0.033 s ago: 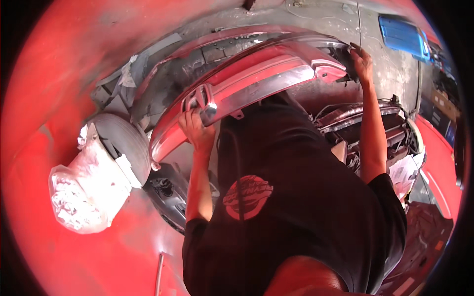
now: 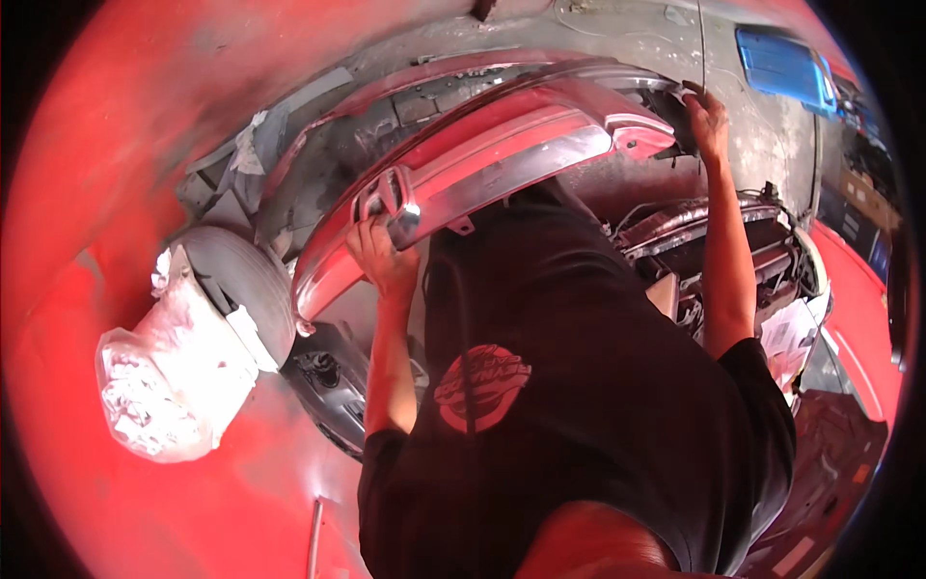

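Note:
A red car bumper (image 2: 502, 154) stretches across in front of my body, tilted with its right end farther away. My left hand (image 2: 384, 256) grips its lower edge near the left side, fingers curled over beside an oval opening (image 2: 384, 196). At the far right end, my right hand (image 2: 709, 124) is closed around the bumper's dark end; some of its fingertips are hidden behind that part. A shiny grey strip runs along the near side of the bumper, with a small tab (image 2: 463, 225) close to my shirt.
Left stands a tyre (image 2: 241, 280) beside a bright white plastic bag (image 2: 178, 362). A dark car part (image 2: 333, 376) lies near my left forearm. On the right is an exposed engine bay (image 2: 762, 261). Another bumper-like red part (image 2: 405, 77) lies beyond; a blue bin (image 2: 786, 68) sits far right.

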`<move>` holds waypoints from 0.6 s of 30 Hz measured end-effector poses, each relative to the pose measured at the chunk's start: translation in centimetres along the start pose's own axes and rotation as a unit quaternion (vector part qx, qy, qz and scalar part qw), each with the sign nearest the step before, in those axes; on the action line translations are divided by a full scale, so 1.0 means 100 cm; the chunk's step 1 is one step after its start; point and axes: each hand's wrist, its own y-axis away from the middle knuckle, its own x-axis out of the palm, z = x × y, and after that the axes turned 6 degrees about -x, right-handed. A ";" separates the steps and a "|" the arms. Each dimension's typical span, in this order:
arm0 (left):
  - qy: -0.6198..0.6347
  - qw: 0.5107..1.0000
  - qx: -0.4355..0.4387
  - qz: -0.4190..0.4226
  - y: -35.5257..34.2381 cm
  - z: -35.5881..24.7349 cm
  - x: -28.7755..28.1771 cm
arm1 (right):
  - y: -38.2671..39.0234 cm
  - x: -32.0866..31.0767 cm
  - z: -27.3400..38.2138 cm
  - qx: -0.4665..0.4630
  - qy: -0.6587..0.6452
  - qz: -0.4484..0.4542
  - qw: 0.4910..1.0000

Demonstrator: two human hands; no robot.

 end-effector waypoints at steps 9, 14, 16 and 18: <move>-0.013 1.000 0.004 0.005 -0.047 0.007 0.007 | 0.093 0.030 0.147 0.103 -0.385 -0.010 0.917; -0.012 0.999 0.033 0.032 -0.084 -0.034 0.032 | 0.141 0.110 0.196 0.150 -0.428 0.151 0.878; -0.008 0.998 0.041 0.046 -0.088 -0.051 0.043 | 0.139 0.132 0.220 0.111 -0.405 0.111 0.901; 0.000 0.997 0.058 0.056 -0.090 -0.066 0.053 | 0.132 0.115 0.232 0.169 -0.337 0.191 0.906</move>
